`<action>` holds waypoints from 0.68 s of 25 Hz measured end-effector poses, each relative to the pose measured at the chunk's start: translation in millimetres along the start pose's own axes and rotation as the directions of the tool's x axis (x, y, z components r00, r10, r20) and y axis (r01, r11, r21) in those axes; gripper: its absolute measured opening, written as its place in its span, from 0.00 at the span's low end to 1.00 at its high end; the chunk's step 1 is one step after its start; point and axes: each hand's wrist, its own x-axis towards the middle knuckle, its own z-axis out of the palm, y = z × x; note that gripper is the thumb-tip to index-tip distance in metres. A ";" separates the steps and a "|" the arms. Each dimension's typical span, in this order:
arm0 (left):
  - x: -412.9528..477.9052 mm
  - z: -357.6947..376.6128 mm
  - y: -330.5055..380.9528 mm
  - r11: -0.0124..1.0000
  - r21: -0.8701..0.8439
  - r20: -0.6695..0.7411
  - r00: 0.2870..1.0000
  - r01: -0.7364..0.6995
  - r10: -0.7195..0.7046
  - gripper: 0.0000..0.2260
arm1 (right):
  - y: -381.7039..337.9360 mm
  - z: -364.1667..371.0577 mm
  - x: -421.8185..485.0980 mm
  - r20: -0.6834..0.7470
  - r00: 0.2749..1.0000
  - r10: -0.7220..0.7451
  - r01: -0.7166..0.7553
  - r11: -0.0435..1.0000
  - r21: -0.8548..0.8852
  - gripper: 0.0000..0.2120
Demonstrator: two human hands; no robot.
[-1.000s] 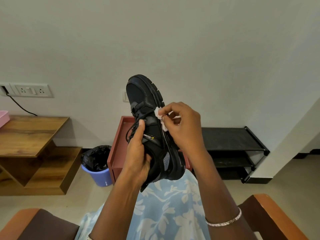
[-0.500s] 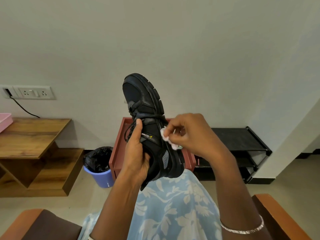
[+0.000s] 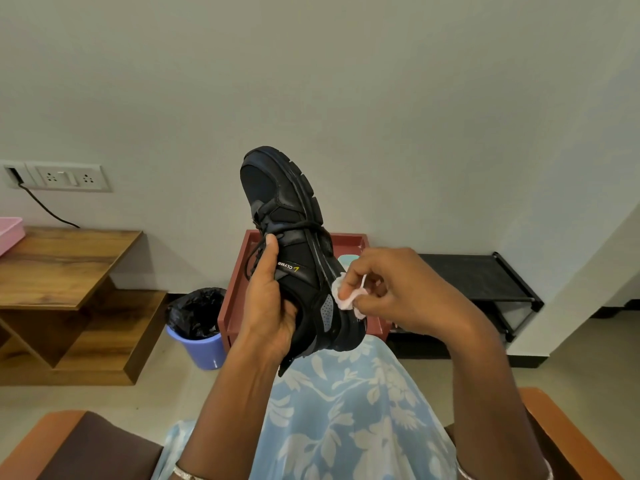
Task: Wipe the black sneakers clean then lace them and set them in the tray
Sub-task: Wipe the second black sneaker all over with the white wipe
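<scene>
I hold a black sneaker [image 3: 284, 216] upright in front of me, toe up, sole turned to the right. My left hand [image 3: 268, 306] grips it around the heel and tongue, thumb lying along the laces. My right hand [image 3: 391, 289] pinches a small white wipe [image 3: 344, 297] and presses it against the sneaker's side near the heel. Behind the sneaker stands a reddish-brown tray [image 3: 239, 282] on the floor, mostly hidden by shoe and hands.
A lavender bin with a black bag [image 3: 199, 323] stands left of the tray. A wooden table [image 3: 55, 265] with a pink tray [image 3: 8, 233] is at far left. A black shoe rack [image 3: 485, 285] sits at right. Chair armrests [image 3: 568, 441] flank my lap.
My right hand has slid the wipe down the sneaker's side from near the laces toward the heel. The left hand keeps its grip on the shoe.
</scene>
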 end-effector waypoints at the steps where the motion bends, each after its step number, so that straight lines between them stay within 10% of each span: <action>1: -1.3 2.4 -0.8 1.000 0.009 0.010 1.000 -0.006 0.006 0.24 | -1.0 1.2 6.8 -0.086 0.996 -0.018 0.021 0.999 0.029 0.08; 6: -4.3 9.0 -8.1 0.999 0.027 0.025 0.999 0.020 -0.021 0.20 | -1.3 21.0 43.5 -0.507 0.859 -0.066 0.132 0.987 0.095 0.05; 13: 0.6 1.0 0.1 1.000 -0.010 -0.013 1.000 0.003 -0.003 0.27 | 8.7 15.8 -9.7 -0.137 0.990 0.015 -0.001 0.995 0.101 0.10; 17: -2.0 5.4 -1.8 1.000 0.003 -0.022 0.999 -0.024 0.024 0.25 | -5.0 30.3 2.2 -0.354 0.935 0.009 0.092 0.959 0.267 0.07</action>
